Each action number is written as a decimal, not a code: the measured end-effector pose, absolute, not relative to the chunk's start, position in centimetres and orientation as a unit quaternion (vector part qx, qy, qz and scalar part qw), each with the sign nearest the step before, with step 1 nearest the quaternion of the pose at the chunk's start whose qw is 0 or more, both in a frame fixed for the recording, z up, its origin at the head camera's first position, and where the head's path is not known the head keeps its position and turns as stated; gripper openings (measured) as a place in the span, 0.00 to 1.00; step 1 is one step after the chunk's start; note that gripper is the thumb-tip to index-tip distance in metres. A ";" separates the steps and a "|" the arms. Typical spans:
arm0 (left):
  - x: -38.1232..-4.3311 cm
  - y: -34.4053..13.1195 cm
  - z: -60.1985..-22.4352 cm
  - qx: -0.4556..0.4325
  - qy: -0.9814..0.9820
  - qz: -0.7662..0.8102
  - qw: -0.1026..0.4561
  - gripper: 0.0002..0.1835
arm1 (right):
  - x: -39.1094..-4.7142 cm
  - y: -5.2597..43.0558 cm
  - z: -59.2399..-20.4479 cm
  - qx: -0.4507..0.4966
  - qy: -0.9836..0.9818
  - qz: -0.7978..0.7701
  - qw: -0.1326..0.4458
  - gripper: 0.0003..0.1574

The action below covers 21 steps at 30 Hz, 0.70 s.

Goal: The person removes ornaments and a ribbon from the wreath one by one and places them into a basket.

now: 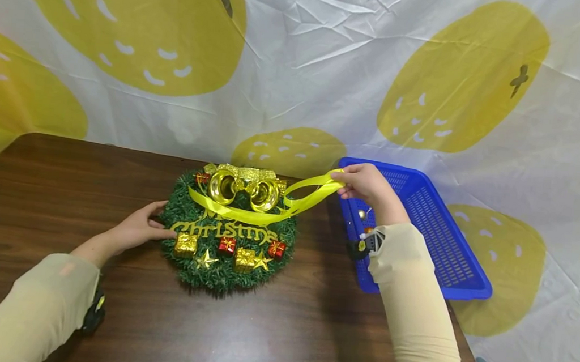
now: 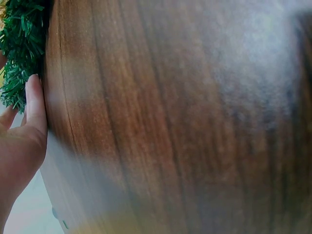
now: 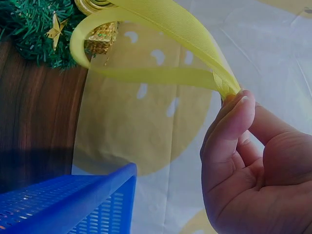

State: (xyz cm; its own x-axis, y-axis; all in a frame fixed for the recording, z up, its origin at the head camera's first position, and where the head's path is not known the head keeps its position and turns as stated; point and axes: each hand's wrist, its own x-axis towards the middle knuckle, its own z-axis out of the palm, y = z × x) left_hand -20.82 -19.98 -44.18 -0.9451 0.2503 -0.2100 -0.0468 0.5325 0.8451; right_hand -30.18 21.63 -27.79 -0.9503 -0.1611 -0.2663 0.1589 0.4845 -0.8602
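A green Christmas wreath [image 1: 223, 281] lies on the table, decorated with gold bells [image 1: 264, 195], small red and gold gift boxes [image 1: 185, 245], gold stars [image 3: 56, 31] and gold lettering. My left hand [image 1: 135, 228] holds the wreath's left edge; in the left wrist view its thumb [image 2: 35, 105] lies along the green foliage. Between thumb and fingertips, my right hand [image 1: 366, 186] pinches the gathered end of a yellow ribbon [image 1: 314, 200], raised to the right of the wreath. From there the ribbon loops back across the bells, as the right wrist view [image 3: 165, 29] also shows.
A blue perforated basket [image 1: 448, 250] stands at the table's right edge, partly behind my right forearm. Inside it are a small gold ball [image 1: 362, 214] and other small pieces. A white cloth with yellow fruit prints [image 1: 297, 90] hangs behind the brown wooden table [image 1: 257, 337].
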 end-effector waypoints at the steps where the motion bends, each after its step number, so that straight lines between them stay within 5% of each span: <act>1: -20.8 -20.0 -44.2 0.059 0.862 0.480 0.155 0.54 | -30.2 21.7 -27.8 -0.001 0.846 -0.510 0.158 0.09; 10: -20.9 -20.1 -44.3 0.060 0.861 0.481 0.154 0.54 | -30.2 22.3 -27.8 0.001 0.835 -0.526 0.160 0.18; 21: -20.9 -20.1 -44.4 0.060 0.862 0.480 0.153 0.53 | -30.3 23.7 -26.9 0.011 0.831 -0.533 0.157 0.12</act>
